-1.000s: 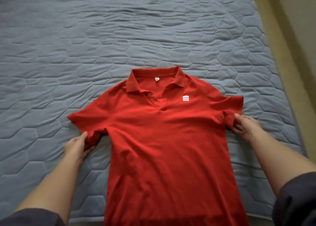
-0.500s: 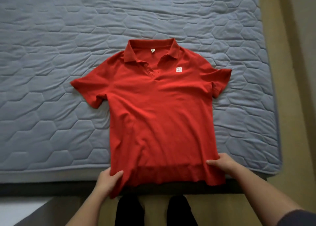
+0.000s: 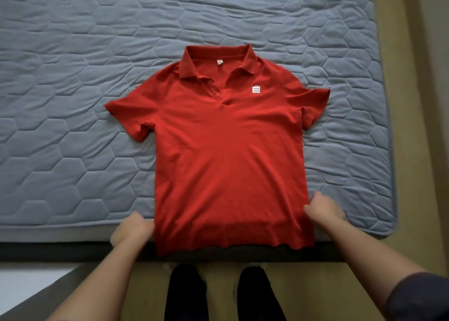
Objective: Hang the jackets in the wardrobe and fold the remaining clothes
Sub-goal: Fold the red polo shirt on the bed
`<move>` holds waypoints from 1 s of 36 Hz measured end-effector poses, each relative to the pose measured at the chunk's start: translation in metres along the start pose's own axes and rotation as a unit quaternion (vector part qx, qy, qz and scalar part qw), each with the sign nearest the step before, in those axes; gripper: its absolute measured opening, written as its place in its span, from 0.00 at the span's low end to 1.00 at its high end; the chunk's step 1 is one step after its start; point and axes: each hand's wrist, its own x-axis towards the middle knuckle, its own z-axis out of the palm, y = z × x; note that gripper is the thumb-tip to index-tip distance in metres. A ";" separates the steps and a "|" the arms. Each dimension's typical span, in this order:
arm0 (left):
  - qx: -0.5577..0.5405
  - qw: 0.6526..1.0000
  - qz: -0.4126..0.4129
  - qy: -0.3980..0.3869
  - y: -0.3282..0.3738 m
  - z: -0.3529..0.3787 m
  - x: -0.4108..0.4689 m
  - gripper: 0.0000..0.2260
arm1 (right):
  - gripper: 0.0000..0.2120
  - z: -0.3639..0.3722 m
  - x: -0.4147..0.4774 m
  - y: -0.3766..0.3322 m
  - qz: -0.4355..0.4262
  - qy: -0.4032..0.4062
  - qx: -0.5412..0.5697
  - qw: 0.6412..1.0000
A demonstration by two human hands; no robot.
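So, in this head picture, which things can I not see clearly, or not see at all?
- Left hand and right hand, head view: motion blur; whether either grip pinches the red polo shirt cannot be told.
- Neck label, head view: too small to read.
- Shirt's back, head view: hidden, as it lies face up on the mattress.
- Mattress's far end, head view: cut off by the top edge.
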 end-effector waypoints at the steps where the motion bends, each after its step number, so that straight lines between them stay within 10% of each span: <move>1: -0.001 1.000 0.017 0.016 0.009 -0.010 0.005 0.17 | 0.20 -0.006 0.000 -0.014 -0.020 0.032 -0.010 0.999; 6: -0.225 0.972 0.043 0.050 0.051 -0.058 0.032 0.13 | 0.26 -0.022 -0.001 -0.087 -0.165 0.148 -0.041 0.974; 13: -0.751 0.649 -0.032 -0.118 0.094 -0.099 0.084 0.18 | 0.33 -0.007 0.012 -0.180 -0.246 0.115 -0.024 0.962; 19: -0.808 0.583 -0.008 -0.085 0.116 -0.099 0.122 0.02 | 0.34 0.007 0.040 -0.204 -0.240 0.066 0.020 0.968; 22: -0.797 0.599 0.034 0.066 0.131 -0.113 0.121 0.04 | 0.30 -0.003 0.050 -0.194 -0.268 0.041 0.085 0.959; 24: -0.701 0.678 0.128 0.179 0.144 -0.123 0.107 0.08 | 0.27 -0.015 0.053 -0.183 -0.287 0.018 0.164 0.944; 29: -0.350 0.833 0.394 0.167 0.176 -0.110 0.045 0.20 | 0.15 -0.047 0.065 -0.153 -0.175 0.041 0.463 0.868; 36: -0.073 0.900 0.362 0.231 0.194 -0.064 0.049 0.28 | 0.23 -0.082 0.118 -0.103 0.081 0.217 0.583 0.779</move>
